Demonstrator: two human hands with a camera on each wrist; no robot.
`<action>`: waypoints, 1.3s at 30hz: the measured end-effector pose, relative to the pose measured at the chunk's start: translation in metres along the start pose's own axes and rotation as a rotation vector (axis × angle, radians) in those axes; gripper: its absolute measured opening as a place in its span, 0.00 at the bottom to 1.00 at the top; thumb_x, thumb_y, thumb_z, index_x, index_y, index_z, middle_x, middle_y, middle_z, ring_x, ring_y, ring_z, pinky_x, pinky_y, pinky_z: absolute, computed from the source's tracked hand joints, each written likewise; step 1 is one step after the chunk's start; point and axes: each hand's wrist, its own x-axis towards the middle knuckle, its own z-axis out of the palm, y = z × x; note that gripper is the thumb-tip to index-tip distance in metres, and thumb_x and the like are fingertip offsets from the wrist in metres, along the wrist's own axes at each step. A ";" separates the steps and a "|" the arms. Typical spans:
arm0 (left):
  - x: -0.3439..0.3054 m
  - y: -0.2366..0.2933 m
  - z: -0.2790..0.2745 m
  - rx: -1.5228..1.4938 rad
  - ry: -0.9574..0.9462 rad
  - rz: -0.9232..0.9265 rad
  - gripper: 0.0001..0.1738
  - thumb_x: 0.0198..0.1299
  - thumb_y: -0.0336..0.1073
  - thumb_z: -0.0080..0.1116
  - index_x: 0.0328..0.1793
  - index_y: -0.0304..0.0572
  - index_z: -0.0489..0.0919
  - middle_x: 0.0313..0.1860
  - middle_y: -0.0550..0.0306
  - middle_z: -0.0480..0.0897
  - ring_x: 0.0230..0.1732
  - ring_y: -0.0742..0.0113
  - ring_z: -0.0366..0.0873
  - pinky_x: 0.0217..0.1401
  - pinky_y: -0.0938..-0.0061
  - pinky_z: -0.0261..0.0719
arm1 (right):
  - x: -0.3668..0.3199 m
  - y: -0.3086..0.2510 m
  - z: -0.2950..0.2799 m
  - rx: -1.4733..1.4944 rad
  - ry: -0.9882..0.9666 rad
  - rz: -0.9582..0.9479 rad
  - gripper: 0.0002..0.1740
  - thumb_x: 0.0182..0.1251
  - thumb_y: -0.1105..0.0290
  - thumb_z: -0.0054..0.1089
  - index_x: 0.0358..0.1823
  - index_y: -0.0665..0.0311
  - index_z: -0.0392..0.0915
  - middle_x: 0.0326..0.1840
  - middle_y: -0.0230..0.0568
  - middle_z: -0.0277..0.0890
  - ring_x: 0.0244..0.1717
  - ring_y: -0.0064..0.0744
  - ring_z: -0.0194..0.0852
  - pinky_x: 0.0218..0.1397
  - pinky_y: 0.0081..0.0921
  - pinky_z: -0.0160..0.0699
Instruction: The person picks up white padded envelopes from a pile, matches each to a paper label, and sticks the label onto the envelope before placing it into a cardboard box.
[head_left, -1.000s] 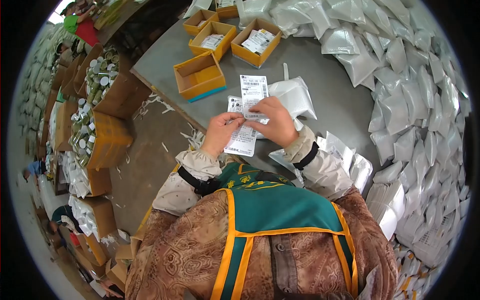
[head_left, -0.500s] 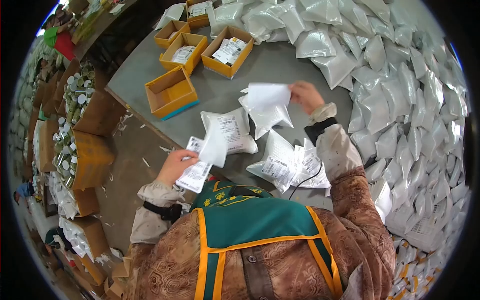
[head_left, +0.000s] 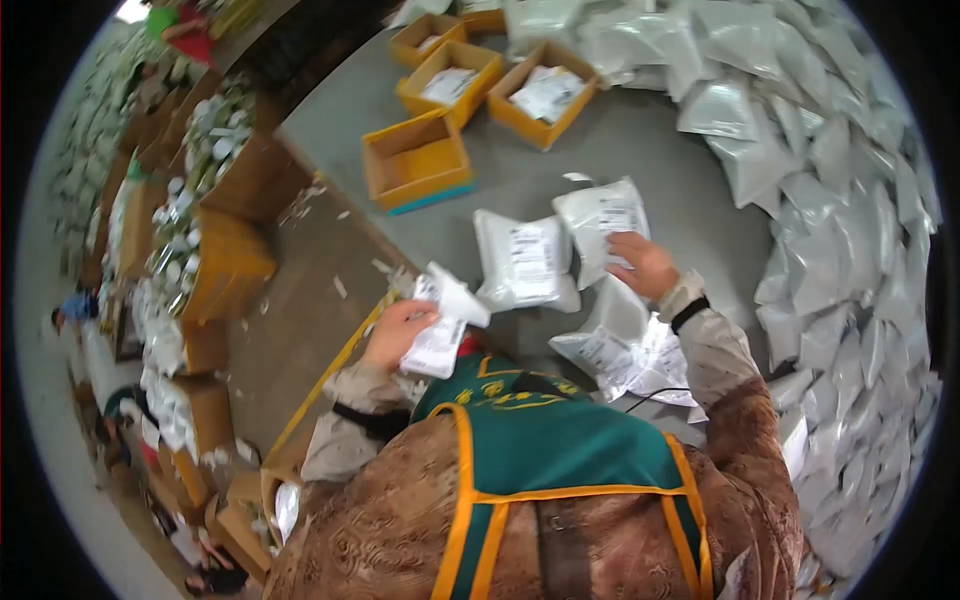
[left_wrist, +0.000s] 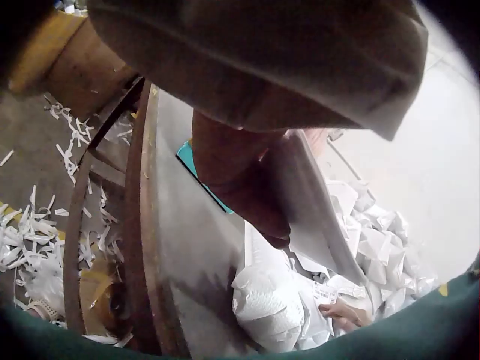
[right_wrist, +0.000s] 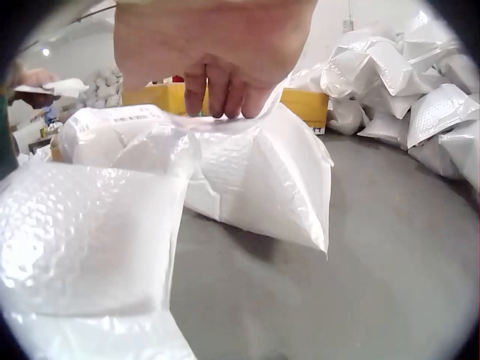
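Printed labels (head_left: pixel 437 342) are pinched in the left hand (head_left: pixel 396 332) near the table's edge; in the left wrist view the left hand (left_wrist: pixel 240 176) holds the sheets (left_wrist: pixel 311 199). The right hand (head_left: pixel 643 266) lies with its fingers on the label of a white padded mailer (head_left: pixel 585 215). In the right wrist view, the fingertips of the right hand (right_wrist: pixel 217 45) press on top of that mailer (right_wrist: pixel 262 169). Just left of it lies another labelled mailer (head_left: pixel 505 258). Two overlapping mailers (head_left: pixel 612 330) with labels lie nearer the body.
An empty yellow box (head_left: pixel 415 165) and boxes holding papers (head_left: pixel 545 95) stand at the back left of the grey table (head_left: pixel 690 215). Mailers are heaped (head_left: pixel 830 250) along the right. Cartons (head_left: pixel 225 270) of jars stand beyond the left edge, above a floor with paper scraps.
The right hand has come down from holding a lifted white sheet onto the upper mailer, which now shows a label on top. The left hand still holds labels. The head view has shifted.
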 end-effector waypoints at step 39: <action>0.008 0.010 0.017 -0.344 0.013 -0.126 0.10 0.59 0.28 0.61 0.46 0.33 0.80 0.35 0.55 0.83 0.33 0.72 0.80 0.35 0.77 0.80 | 0.032 0.042 -0.005 -0.385 -0.293 0.146 0.57 0.39 0.62 0.77 0.73 0.55 0.53 0.79 0.47 0.38 0.78 0.57 0.32 0.76 0.43 0.52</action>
